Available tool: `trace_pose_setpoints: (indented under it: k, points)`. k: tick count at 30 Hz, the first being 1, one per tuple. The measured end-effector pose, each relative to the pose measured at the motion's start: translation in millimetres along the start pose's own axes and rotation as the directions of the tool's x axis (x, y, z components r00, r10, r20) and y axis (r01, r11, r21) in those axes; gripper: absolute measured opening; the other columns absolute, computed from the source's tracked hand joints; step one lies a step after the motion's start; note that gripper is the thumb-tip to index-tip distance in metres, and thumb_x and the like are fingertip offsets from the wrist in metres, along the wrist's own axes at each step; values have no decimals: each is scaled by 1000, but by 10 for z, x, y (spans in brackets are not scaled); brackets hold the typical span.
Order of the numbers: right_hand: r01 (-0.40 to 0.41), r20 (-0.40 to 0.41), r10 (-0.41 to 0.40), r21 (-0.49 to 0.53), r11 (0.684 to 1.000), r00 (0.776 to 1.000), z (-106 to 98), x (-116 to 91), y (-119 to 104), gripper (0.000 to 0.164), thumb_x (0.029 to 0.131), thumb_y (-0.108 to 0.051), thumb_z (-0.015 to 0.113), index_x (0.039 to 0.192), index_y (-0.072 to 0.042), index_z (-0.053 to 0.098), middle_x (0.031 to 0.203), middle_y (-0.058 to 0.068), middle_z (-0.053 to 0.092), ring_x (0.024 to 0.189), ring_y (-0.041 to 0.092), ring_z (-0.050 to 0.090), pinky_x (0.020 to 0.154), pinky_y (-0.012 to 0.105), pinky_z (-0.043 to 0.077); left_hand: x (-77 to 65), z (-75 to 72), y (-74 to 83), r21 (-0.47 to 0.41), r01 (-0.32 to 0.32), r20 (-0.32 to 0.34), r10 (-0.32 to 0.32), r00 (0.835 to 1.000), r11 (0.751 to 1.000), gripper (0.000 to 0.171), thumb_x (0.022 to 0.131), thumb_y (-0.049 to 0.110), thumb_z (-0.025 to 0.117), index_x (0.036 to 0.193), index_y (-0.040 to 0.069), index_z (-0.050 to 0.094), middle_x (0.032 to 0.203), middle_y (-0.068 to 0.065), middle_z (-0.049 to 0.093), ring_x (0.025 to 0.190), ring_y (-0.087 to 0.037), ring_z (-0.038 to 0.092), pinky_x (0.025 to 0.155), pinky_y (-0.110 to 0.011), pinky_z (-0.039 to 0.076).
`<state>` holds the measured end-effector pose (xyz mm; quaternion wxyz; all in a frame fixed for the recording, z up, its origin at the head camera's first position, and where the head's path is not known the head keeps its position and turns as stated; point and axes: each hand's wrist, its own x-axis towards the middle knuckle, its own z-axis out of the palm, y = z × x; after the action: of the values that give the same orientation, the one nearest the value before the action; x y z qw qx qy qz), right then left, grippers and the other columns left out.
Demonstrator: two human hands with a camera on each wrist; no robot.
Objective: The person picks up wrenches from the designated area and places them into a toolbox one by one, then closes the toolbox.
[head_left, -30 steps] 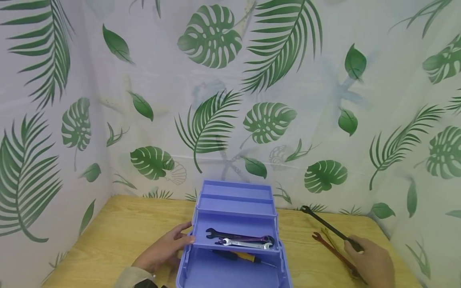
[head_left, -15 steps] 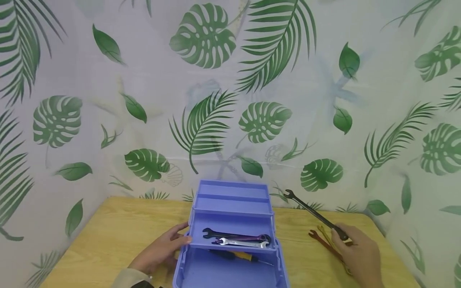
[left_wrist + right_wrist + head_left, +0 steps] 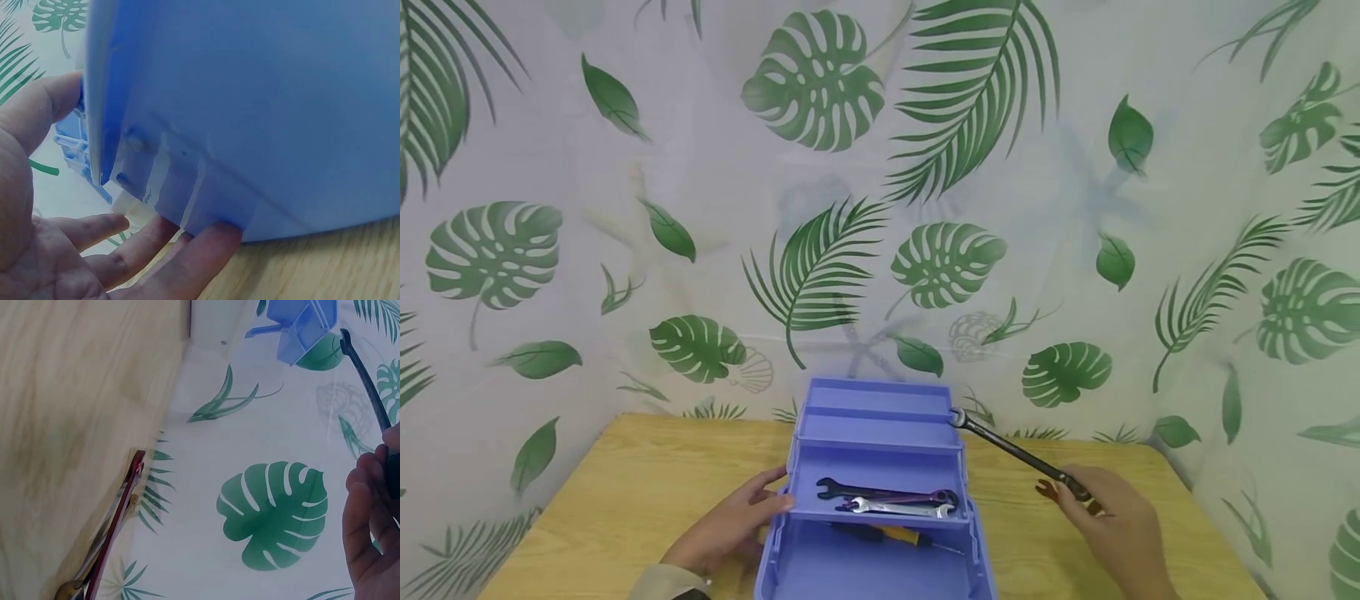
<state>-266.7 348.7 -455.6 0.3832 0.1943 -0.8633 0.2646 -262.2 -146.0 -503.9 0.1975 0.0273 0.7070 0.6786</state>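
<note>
A blue-purple plastic toolbox (image 3: 872, 571) stands with its stepped trays fanned out. My left hand (image 3: 730, 521) holds its left side, the thumb at the front tray's corner. In the left wrist view, the fingers (image 3: 215, 247) lie against the box's outer wall (image 3: 281, 125). My right hand (image 3: 1116, 521) grips a dark combination wrench (image 3: 1011, 448) by one end. The wrench's far end points up and left, overlapping the edge of the upper tray in the head view. A black wrench (image 3: 880, 490) and a silver wrench (image 3: 902, 508) lie in the front tray (image 3: 880, 462), close together.
A screwdriver (image 3: 898, 535) with a yellow and black handle lies in the box's bottom, partly under the tray. On the wooden table (image 3: 662, 467), a red wrench (image 3: 115, 522) lies by the right hand with other wrenches beside it. Leaf-patterned cloth hangs behind the table.
My right hand has moved left with the dark wrench, bringing its far end up to the toolbox's upper trays. The left hand stays at the box's side. The head view has shifted slightly.
</note>
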Motion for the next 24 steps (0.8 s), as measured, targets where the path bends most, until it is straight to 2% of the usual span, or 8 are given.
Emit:
trace_pose_setpoints:
  k: [9, 12, 16, 19, 24]
  points:
    - [143, -23, -142, 80, 986, 990, 17, 7, -157, 31, 71, 5, 84, 97, -11, 79, 90, -1, 75, 79, -7, 61, 58, 9, 52, -5, 10, -19, 7, -6, -8, 6, 1000, 1000, 83, 101, 42, 66, 164, 7, 24, 143, -29, 52, 119, -43, 63, 80, -62, 61]
    - [185, -19, -184, 109, 977, 983, 34, -19, -220, 24, 77, 1, 81, 98, -11, 79, 91, 0, 74, 80, -4, 62, 61, 10, 53, -25, 16, -19, 7, -14, -3, 14, 1000, 1000, 83, 101, 42, 66, 164, 7, 24, 147, -31, 48, 122, -45, 60, 81, -62, 61]
    - [254, -25, -253, 150, 956, 967, 107, -47, -323, 10, 94, -19, 75, 100, -13, 79, 93, -2, 73, 80, 3, 64, 63, 10, 54, -59, 23, -17, 16, -32, 4, 32, 999, 999, 83, 101, 41, 65, 163, 6, 23, 147, -32, 48, 123, -46, 59, 81, -61, 61]
    - [287, -40, -285, 189, 939, 958, 184, -63, -419, 24, 102, -34, 64, 101, -15, 78, 95, -2, 74, 81, 6, 67, 65, 10, 55, -78, 22, -24, 28, -33, 8, 33, 999, 999, 84, 101, 42, 65, 163, 5, 23, 146, -32, 50, 123, -46, 60, 81, -61, 61]
    - [338, -34, -338, 201, 919, 940, 319, -74, -595, 31, 104, -38, 58, 100, -14, 78, 95, -2, 74, 78, 7, 68, 66, 12, 56, -95, 7, -39, 38, -41, 15, 41, 999, 998, 84, 101, 42, 65, 163, 4, 23, 146, -33, 49, 123, -48, 60, 82, -60, 61]
